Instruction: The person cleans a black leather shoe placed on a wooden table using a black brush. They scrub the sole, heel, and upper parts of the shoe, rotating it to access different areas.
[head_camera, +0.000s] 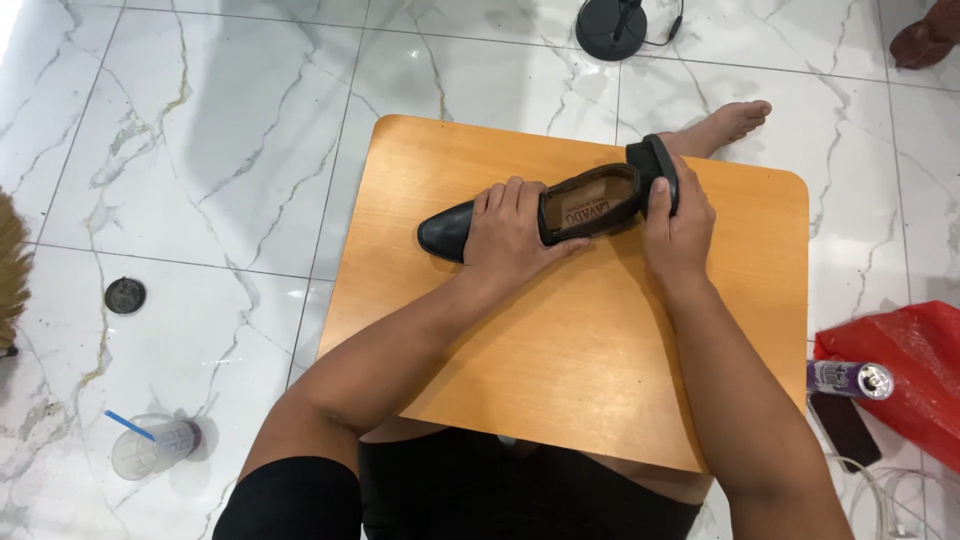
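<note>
Resting on a small wooden counter (600, 350) at the centre of the frame, a black leather loafer (560, 208) lies with its toe pointing to the left and its brown-lined opening facing up. The left hand (512, 238) lies over the middle of the shoe, its grip closed on the vamp with the fingers draped across the top and the thumb along the near edge of the opening. The right hand (678, 232) is just to the right of the heel, its grip closed around a black oval shoe brush (660, 170) that stands on edge against the back of the shoe.

At the lower left of the frame a clear plastic cup (152, 447) lies on the white marble floor (180, 150) with a blue straw (128, 425) sticking out of it; whether any liquid is in it cannot be told. At the right edge a red plastic bag (915, 370) sits on the floor, and a purple spray can (848, 379) lies against its near side. A bare foot (722, 125) shows beyond the counter at the upper right, and a round black stand base (610, 30) sits at the top.
</note>
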